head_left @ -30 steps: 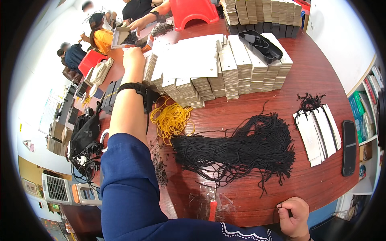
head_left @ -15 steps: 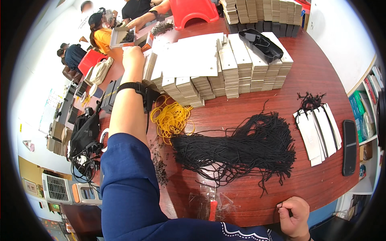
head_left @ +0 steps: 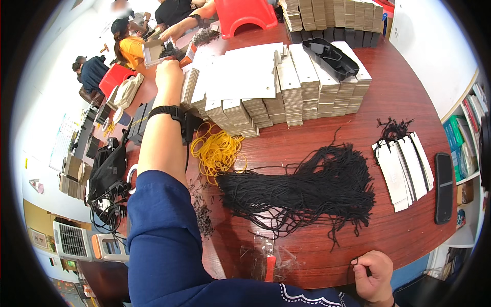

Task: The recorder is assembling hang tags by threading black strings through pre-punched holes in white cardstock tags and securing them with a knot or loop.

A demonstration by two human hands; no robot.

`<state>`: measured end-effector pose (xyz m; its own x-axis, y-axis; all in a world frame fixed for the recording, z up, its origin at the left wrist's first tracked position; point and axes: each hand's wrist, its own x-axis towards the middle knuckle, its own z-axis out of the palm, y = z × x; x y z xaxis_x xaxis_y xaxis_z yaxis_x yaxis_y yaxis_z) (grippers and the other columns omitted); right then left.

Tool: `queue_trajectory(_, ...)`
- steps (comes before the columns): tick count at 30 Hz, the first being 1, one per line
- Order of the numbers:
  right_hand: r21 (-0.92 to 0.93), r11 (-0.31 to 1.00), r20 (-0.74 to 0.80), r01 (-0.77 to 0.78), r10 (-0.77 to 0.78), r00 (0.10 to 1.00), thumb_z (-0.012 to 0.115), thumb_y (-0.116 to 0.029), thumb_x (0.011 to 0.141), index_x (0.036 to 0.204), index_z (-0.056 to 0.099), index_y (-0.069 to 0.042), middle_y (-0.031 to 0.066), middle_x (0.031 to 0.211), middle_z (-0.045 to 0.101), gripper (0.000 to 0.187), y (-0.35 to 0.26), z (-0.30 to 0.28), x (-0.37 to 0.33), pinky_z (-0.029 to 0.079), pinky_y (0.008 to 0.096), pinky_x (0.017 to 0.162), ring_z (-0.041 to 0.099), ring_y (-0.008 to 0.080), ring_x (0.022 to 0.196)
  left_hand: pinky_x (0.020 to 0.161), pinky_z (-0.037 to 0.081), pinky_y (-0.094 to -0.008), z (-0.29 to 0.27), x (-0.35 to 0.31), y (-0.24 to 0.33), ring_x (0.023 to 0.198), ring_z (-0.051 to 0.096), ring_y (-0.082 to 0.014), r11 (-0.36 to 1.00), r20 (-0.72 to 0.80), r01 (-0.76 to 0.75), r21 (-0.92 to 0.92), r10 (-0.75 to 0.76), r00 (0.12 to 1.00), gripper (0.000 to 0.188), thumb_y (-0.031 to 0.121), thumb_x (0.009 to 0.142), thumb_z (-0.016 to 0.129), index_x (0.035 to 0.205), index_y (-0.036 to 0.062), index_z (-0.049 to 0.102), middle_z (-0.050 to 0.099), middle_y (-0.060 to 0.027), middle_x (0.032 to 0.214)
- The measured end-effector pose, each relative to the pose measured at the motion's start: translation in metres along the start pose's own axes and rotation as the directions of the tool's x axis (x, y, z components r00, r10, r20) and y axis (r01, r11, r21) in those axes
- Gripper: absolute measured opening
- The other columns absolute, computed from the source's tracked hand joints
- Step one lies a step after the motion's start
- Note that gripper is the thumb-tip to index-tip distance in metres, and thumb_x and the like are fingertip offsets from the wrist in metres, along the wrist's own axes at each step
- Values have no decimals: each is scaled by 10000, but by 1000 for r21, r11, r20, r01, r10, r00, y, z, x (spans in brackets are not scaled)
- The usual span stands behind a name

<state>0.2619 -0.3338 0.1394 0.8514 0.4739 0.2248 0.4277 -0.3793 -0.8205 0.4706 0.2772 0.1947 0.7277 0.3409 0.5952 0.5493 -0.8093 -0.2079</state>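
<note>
thin black cord in the right hand, left hand at a shallow box

the right hand (head_left: 376, 276) is pinching a thin black cord (head_left: 353, 263) between thumb and finger, near the front edge of the counter (head_left: 327, 268). the left hand (head_left: 169, 74) is resting at the near side of a shallow box (head_left: 152, 56); its fingertips are hiding, so i cannot tell whether they are spread or pressed together.

the cord is looking light, soft and limp, probably not fragile. a fingertip pinch close to its end should be suiting it.

the cord pile (head_left: 307, 189) is lying mid-counter; its strands are crossing, so pulling one may be dragging others. yellow rubber bands (head_left: 215, 151) are touching its left end, and small dark bits (head_left: 204, 220) are lying beside the left sleeve (head_left: 163, 230). stacks of white cards (head_left: 292, 105) are standing behind, blocking the straight way across. white tags (head_left: 401, 176) are lying to the right. a co-worker's hand (head_left: 169, 35) is crowding the box.
</note>
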Motion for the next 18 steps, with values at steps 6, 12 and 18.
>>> queue_trajectory(6, -1, 1000, 9, 5, -5, 1000, 622, -30, 743, 787, 578, -42, 89, 676, 603, 63, 0, 0, 0, 434, 335, 554, 558, 252, 575, 817, 505, -417, -2, 1, 0, 942, 622, -325, 1000, 24, 4, -10, -4, 1000, 157, 119, 782, 571, 850, 81, 707, 649, -133, 938)
queue_trajectory(12, 5, 1000, 5, 19, -19, 1000, 619, -16, 737, 798, 581, -42, 95, 688, 605, 77, 0, 0, 0, 432, 337, 551, 561, 257, 581, 805, 503, -416, -3, 2, 0, 933, 616, -328, 997, -47, -36, -74, 32, 998, 161, 124, 810, 547, 830, 67, 697, 642, -134, 922)
queue_trajectory(18, -7, 1000, 15, 10, -10, 1000, 598, -8, 735, 770, 583, -33, 103, 678, 595, 46, -5, -1, 3, 432, 338, 552, 559, 270, 580, 769, 499, -428, -20, 3, -9, 910, 590, -330, 982, -122, -180, -63, 172, 978, 104, 106, 764, 590, 780, 42, 670, 626, -145, 887)
